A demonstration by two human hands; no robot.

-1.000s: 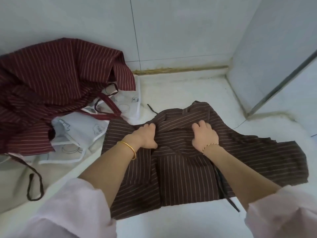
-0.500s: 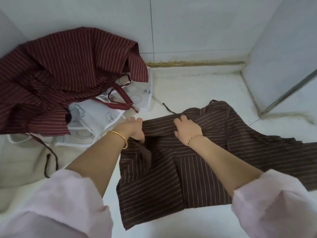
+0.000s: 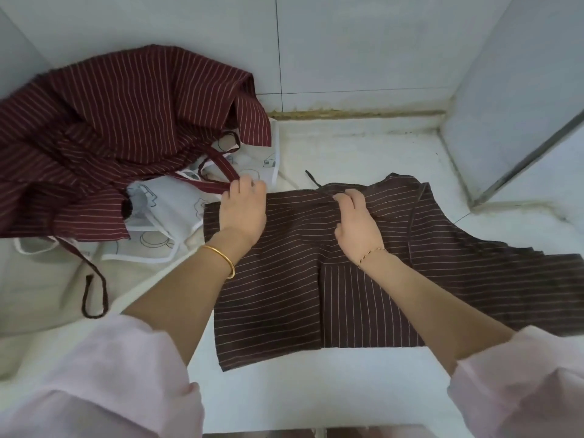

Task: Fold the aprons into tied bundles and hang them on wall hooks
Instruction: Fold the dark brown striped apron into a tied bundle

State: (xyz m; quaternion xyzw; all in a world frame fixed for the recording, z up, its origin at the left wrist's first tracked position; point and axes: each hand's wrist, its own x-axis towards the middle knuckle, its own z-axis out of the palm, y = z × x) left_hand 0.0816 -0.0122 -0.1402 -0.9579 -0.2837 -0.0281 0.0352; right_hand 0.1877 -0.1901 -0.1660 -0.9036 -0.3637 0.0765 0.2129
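Observation:
A dark brown striped apron (image 3: 363, 279) lies partly folded on the white counter (image 3: 316, 390), its right part trailing off to the right. My left hand (image 3: 243, 213) sits on its far left corner, fingers curled over the top edge. My right hand (image 3: 358, 226) is near the middle of the same edge, fingers bent and pinching the fold there. A thin brown tie end (image 3: 313, 178) sticks out just beyond the edge. No wall hooks are in view.
A crumpled maroon striped apron (image 3: 126, 128) is heaped at the far left, over a white apron with line drawings (image 3: 170, 213). A maroon strap loop (image 3: 94, 295) lies on the counter's left side. Tiled wall behind; a partition with a metal strip (image 3: 521, 153) at right.
Both hands slid left and farther along the brown apron's top edge. The apron's left flap now lies flat and squared where it was bunched.

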